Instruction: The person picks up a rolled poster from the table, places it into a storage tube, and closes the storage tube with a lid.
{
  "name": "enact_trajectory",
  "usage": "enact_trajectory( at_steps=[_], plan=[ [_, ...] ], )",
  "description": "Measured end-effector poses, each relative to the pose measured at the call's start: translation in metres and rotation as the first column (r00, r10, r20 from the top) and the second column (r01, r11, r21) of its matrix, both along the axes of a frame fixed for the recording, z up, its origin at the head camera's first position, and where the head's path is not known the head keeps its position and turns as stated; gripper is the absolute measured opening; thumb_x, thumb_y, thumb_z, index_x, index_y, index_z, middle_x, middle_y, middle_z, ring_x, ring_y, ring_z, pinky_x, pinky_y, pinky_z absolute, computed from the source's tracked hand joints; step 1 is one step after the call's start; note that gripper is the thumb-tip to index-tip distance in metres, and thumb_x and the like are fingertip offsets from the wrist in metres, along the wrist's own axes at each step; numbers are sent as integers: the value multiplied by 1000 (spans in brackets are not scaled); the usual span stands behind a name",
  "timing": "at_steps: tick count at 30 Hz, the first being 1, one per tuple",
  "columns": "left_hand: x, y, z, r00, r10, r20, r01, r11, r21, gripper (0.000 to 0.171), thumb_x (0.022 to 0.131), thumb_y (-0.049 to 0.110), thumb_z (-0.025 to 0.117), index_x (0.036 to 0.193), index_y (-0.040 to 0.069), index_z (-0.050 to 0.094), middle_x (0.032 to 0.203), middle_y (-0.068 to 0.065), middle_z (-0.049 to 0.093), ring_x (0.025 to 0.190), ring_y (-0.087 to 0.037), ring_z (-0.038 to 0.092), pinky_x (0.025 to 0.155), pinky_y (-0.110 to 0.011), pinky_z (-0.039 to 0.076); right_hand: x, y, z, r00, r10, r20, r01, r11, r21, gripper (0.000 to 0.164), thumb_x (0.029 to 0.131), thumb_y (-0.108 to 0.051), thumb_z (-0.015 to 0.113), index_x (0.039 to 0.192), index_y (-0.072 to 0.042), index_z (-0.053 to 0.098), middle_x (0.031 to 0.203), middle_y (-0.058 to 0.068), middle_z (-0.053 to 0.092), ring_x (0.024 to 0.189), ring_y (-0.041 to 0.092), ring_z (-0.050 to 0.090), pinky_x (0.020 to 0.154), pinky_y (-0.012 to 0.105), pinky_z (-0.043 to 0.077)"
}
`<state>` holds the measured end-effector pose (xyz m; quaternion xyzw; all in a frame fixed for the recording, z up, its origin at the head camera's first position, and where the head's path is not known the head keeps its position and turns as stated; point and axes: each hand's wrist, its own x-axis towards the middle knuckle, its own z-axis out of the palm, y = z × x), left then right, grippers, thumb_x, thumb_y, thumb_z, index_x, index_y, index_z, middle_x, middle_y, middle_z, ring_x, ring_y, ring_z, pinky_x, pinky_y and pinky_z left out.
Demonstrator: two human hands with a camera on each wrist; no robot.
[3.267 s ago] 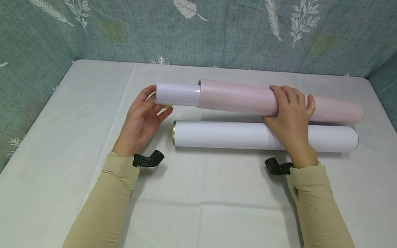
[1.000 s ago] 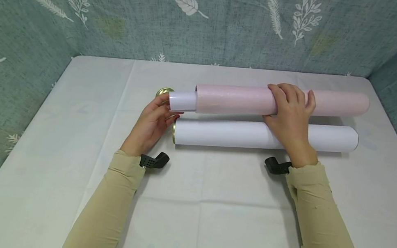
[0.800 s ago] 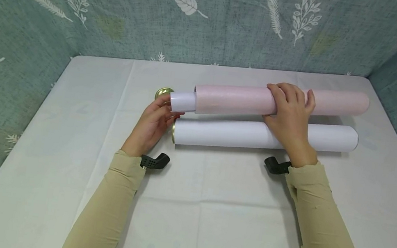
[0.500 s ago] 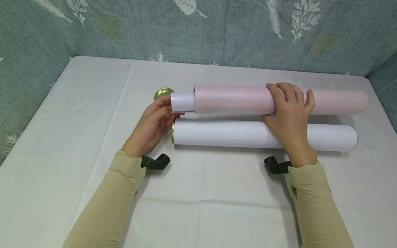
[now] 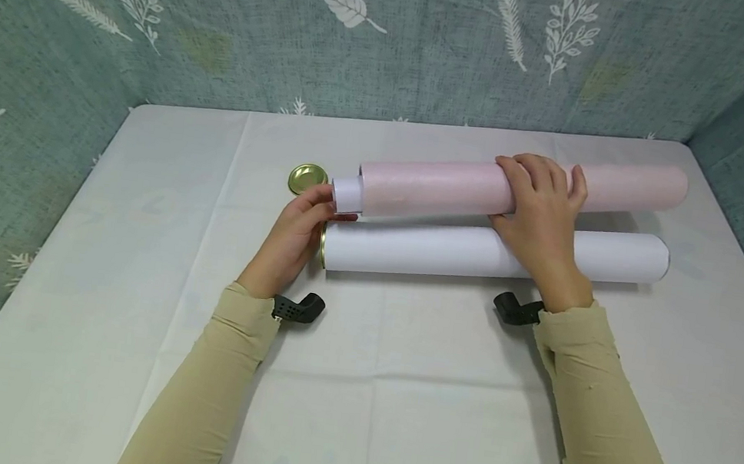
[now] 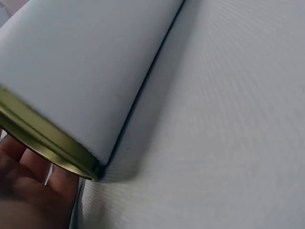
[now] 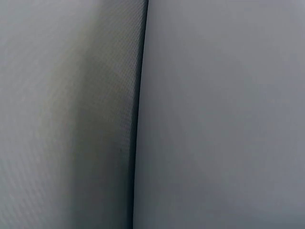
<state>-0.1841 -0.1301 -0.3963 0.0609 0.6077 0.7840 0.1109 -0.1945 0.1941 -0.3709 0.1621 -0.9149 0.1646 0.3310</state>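
Note:
My right hand (image 5: 541, 214) grips a long pink tube (image 5: 433, 187) from above, near its middle; the tube tilts slightly, its right end farther back. From its open left end sticks a short length of a glossy white roll (image 5: 348, 195), with the rest hidden inside. At this end my left hand (image 5: 296, 226) holds the roll between its fingers. Just in front lies a white tube (image 5: 425, 250) with a gold rim (image 5: 324, 246). In the left wrist view, fingers (image 6: 35, 164) show beyond that rim. The right wrist view has only the white tube's side (image 7: 219, 114) and cloth.
A round gold lid (image 5: 307, 178) lies on the white-covered table (image 5: 370, 417), just behind my left hand. Green leaf-patterned cloth (image 5: 394, 49) stands along the back and both sides.
The white roll has slid rightward, deeper into the pink tube, and my left hand has moved right with it. The gold lid has come into full sight. My right hand keeps its grip.

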Motion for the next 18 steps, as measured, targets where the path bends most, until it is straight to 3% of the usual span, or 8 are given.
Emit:
enact_trajectory(
  at_steps=[18],
  plan=[
    [1, 7, 0, 1000, -2, 23, 4, 995, -97, 30, 90, 30, 53, 112, 10, 53, 116, -9, 52, 108, -21, 44, 86, -33, 36, -1, 2, -2, 1000, -4, 27, 5, 1000, -23, 63, 62, -13, 78, 120, -17, 53, 118, 6, 50, 115, 26, 38, 101, 51, 3]
  ],
)
